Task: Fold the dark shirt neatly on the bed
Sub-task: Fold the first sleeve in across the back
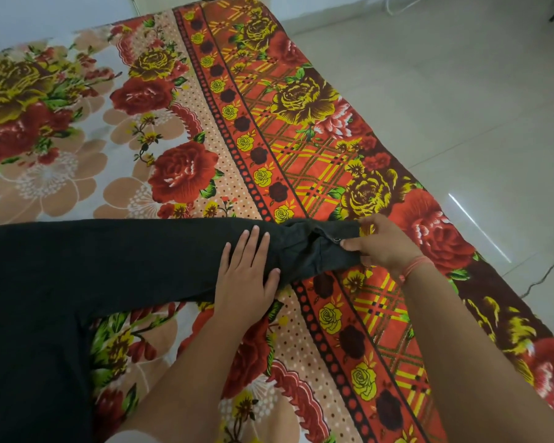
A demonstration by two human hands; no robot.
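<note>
A: The dark shirt (93, 266) lies across the near left of the bed (179, 123), with one sleeve (173, 247) stretched out to the right over the floral bedspread (327, 148).

B: The left hand (247, 273) is flat on that sleeve, fingers straight and together, pressing the cloth down.

A: And the right hand (384, 247) has the cuff (320, 241), with the thumb and fingers pinching the bunched end. There's an orange thread (413, 266) round that wrist.

B: There's a small round thing at the cuff, maybe a button, but it's too small to call.

A: What a surface this is: red and yellow roses, a dotted band and an orange lattice border running along the bed's right edge.

B: Beyond that edge is pale tiled floor (461, 107), glossy and catching a streak of light. A thin dark cable (544, 276) snakes across it on the right.

A: There's also a white cord (403, 4) on the floor at the top of the picture.
</note>
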